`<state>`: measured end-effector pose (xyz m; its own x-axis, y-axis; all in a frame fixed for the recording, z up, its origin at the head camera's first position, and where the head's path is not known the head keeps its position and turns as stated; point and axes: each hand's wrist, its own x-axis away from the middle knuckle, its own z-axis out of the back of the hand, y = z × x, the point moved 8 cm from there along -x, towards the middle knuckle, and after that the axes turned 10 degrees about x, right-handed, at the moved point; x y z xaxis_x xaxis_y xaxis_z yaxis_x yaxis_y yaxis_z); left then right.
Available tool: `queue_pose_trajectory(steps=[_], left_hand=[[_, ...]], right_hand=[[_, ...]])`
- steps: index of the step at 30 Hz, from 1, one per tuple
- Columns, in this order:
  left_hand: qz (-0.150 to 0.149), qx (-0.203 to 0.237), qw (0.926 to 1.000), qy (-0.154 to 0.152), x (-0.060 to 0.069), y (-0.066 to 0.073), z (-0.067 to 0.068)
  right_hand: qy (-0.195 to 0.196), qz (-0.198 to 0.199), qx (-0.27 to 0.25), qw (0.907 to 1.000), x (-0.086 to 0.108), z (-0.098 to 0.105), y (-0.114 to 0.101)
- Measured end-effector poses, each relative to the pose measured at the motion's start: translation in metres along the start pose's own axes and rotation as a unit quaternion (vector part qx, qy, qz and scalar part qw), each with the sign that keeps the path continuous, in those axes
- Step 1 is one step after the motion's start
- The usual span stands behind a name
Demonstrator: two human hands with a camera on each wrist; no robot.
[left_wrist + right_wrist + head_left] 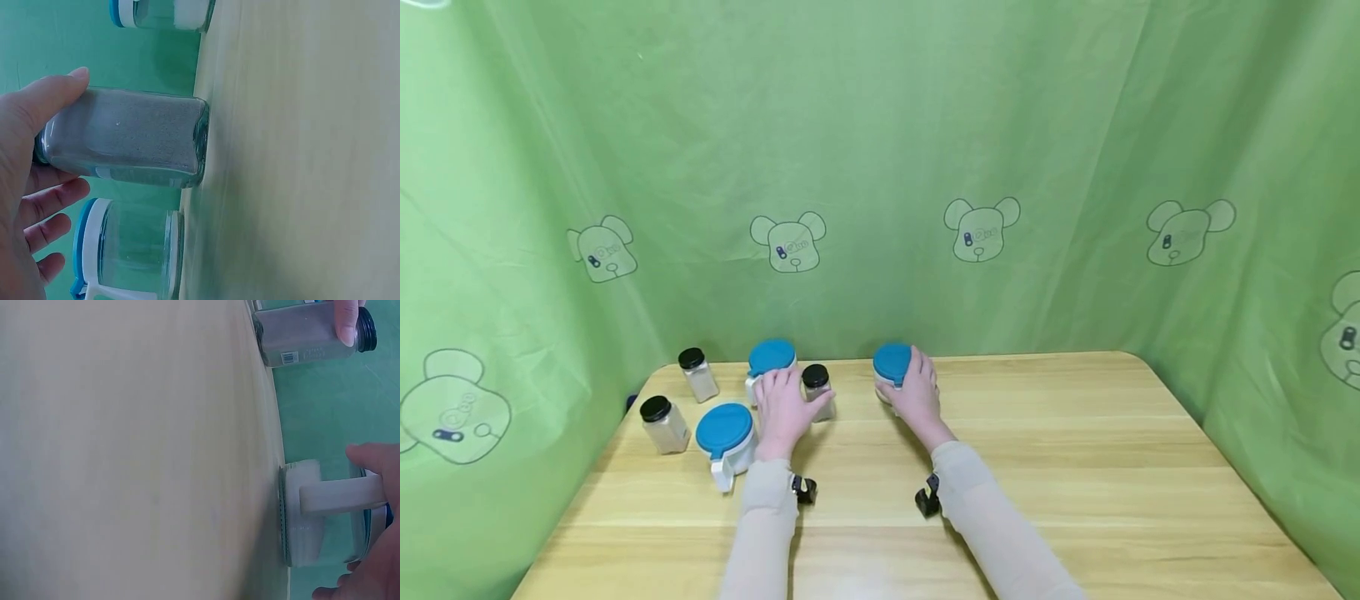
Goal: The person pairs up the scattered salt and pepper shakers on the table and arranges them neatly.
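Note:
My left hand (784, 408) is around a clear square jar with a black lid (125, 134), its thumb along one side and fingers on the other. The jar looks filled with pale grey powder and stands upright on the table. To the right, my right hand (919, 398) holds a round clear jar with a blue lid (892, 363) near its top, thumb on one side and fingers on the other. Its white handle (340, 495) points toward me, and whitish contents lie at its base.
Another blue-lidded jar (771, 357) stands just behind my left hand, with a third blue-lidded jar (726, 429) nearer and left. Two black-lidded jars (698, 375) stand further left on the wooden table (1075, 467). A green curtain (880, 150) surrounds the table's back and sides.

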<state>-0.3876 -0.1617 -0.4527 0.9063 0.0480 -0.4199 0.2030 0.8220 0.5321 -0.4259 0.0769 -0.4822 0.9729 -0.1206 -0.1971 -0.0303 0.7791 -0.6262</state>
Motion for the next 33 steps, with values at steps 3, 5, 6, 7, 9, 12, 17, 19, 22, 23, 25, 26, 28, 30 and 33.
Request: queue_pose_trajectory(steps=[3, 5, 6, 7, 9, 12, 17, 19, 22, 23, 25, 26, 28, 30, 33], left_hand=[[0.006, 0.006, 1.0000, 0.004, 0.0004, 0.0012, -0.0003], [0.012, 0.013, 0.9998, 0.004, 0.0014, 0.0018, -0.0009], [0.016, 0.018, 0.9997, 0.004, 0.0020, 0.0019, -0.0012], [0.020, 0.022, 0.9995, 0.004, 0.0026, 0.0019, -0.0017], [0.028, 0.028, 0.9992, 0.006, 0.0033, 0.0016, -0.0026], [0.041, 0.039, 0.9983, 0.012, 0.0038, -0.0001, -0.0031], [0.052, 0.055, 0.9969, 0.020, 0.0042, -0.0025, -0.0014], [0.053, 0.059, 0.9966, 0.023, 0.0048, -0.0034, -0.0003], [0.051, 0.067, 0.9961, 0.027, 0.0060, -0.0045, 0.0011], [0.050, 0.070, 0.9959, 0.028, 0.0065, -0.0048, 0.0015], [0.048, 0.079, 0.9952, 0.033, 0.0069, -0.0055, 0.0021], [0.047, 0.083, 0.9949, 0.033, 0.0070, -0.0059, 0.0020], [0.047, 0.089, 0.9944, 0.035, 0.0067, -0.0065, 0.0015], [0.045, 0.093, 0.9940, 0.036, 0.0064, -0.0066, 0.0012], [0.046, 0.101, 0.9931, 0.036, 0.0055, -0.0072, 0.0003]], right_hand=[[0.005, -0.003, -0.003, 1.0000, -0.0010, 0.0010, 0.0005], [0.006, -0.008, -0.002, 0.9999, -0.0014, 0.0009, 0.0016], [0.007, -0.011, -0.001, 0.9999, -0.0015, 0.0009, 0.0022], [0.007, -0.014, 0.001, 0.9999, -0.0018, 0.0008, 0.0029], [0.006, -0.020, 0.002, 0.9998, -0.0023, 0.0006, 0.0038], [0.005, -0.023, -0.004, 0.9997, -0.0027, 0.0008, 0.0034], [0.003, -0.033, -0.025, 0.9992, -0.0028, -0.0013, 0.0036], [0.001, -0.040, -0.032, 0.9987, -0.0021, -0.0023, 0.0042], [0.001, -0.048, -0.040, 0.9980, -0.0010, -0.0026, 0.0045], [0.001, -0.048, -0.042, 0.9979, -0.0008, -0.0024, 0.0042], [0.000, -0.049, -0.044, 0.9978, -0.0007, -0.0021, 0.0036], [0.000, -0.049, -0.046, 0.9977, -0.0009, -0.0018, 0.0033], [0.002, -0.049, -0.048, 0.9977, -0.0013, -0.0011, 0.0032], [0.005, -0.048, -0.048, 0.9976, -0.0023, -0.0007, 0.0036], [0.010, -0.049, -0.048, 0.9976, -0.0041, -0.0002, 0.0045]])
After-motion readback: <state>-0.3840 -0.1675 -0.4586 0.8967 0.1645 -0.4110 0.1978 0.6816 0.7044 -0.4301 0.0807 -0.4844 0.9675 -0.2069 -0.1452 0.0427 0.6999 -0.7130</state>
